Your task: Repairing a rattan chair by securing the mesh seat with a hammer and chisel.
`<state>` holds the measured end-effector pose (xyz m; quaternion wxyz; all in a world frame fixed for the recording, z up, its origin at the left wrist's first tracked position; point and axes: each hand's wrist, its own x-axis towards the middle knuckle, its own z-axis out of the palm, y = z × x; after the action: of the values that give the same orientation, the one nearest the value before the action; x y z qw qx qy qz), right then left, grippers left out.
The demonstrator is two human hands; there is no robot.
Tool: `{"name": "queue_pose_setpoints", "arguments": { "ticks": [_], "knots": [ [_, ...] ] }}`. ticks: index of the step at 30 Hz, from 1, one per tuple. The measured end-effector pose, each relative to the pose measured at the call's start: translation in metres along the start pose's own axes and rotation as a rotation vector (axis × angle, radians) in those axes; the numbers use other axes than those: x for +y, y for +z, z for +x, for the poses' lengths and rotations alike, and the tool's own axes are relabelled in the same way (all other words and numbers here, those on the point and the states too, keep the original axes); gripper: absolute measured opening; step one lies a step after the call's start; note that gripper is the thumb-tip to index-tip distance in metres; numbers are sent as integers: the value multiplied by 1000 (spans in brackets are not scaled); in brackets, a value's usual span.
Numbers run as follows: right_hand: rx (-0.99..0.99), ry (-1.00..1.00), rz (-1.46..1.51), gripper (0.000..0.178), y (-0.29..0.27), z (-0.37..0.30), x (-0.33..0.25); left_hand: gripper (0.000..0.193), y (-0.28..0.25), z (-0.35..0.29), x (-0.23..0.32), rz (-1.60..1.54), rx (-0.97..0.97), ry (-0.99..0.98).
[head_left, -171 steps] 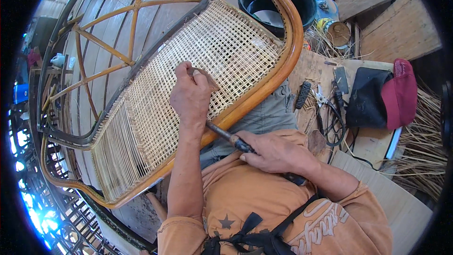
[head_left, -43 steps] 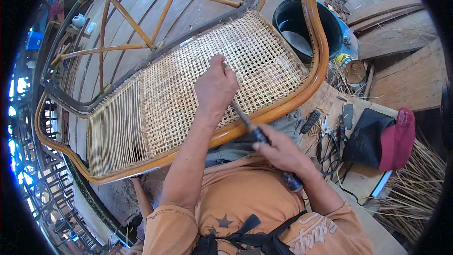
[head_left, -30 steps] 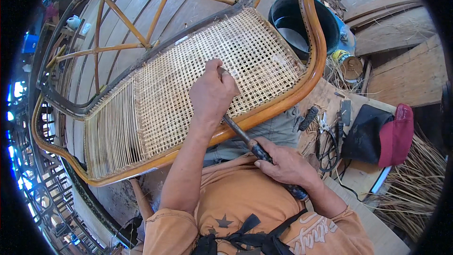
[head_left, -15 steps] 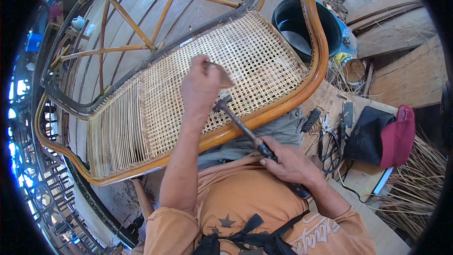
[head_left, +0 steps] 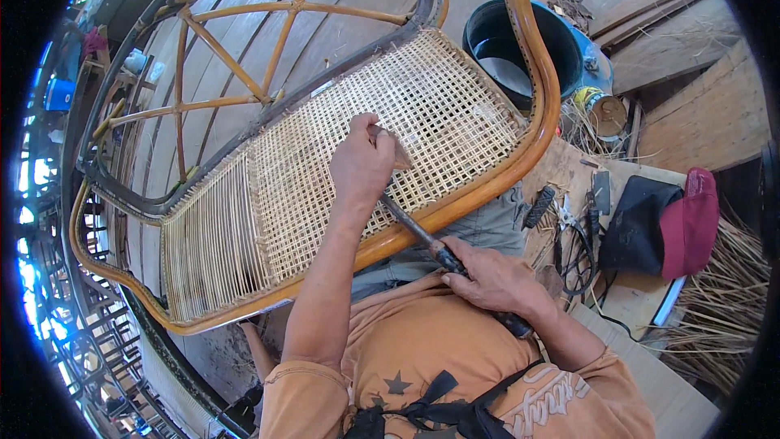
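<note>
Woven cane webbing (head_left: 439,106) fills a curved rattan frame (head_left: 455,203) that lies across my lap. Over the middle of the weave, my left hand (head_left: 361,167) is closed around a small flat brown piece (head_left: 402,159), whose lower edge shows below the fingers. I cannot make out its kind. My right hand (head_left: 487,276) grips the dark wrapped handle of a hammer (head_left: 410,223) near the frame's front rail. The hammer's metal shaft slants up and left toward my left hand, which hides its head.
A dark bucket (head_left: 524,49) stands beyond the frame's right end. Beside me on the right are pliers (head_left: 566,211), a looped cable (head_left: 578,268), a black-and-maroon cap (head_left: 686,228) and a bundle of loose cane strips (head_left: 715,317). Rattan crossbars (head_left: 236,102) span the frame's far side.
My left hand has lowered slightly and shifted right with the brown piece. The hammer's head, visible before, is now behind that hand. The view has shifted a little.
</note>
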<state>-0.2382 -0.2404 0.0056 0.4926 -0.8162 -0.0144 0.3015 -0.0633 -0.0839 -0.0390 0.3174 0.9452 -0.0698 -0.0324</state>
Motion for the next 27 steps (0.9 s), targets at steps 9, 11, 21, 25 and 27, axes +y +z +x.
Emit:
{"name": "queue_pose_setpoints", "arguments": {
  "ticks": [9,11,21,25,27],
  "knots": [
    [0,-52,108,42,8,12,5,30,7,-9,9,127,92,70],
    [-24,-80,171,42,6,18,9,30,8,-7,13,145,68,64],
    [147,1,133,39,7,19,10,31,6,-4,21,204,41,11],
    [57,-31,56,37,9,4,-1,32,-5,-1,6,56,61,-3],
    [39,-46,43,36,8,-1,-3,32,-18,0,-3,-35,110,-31]
  ]
}}
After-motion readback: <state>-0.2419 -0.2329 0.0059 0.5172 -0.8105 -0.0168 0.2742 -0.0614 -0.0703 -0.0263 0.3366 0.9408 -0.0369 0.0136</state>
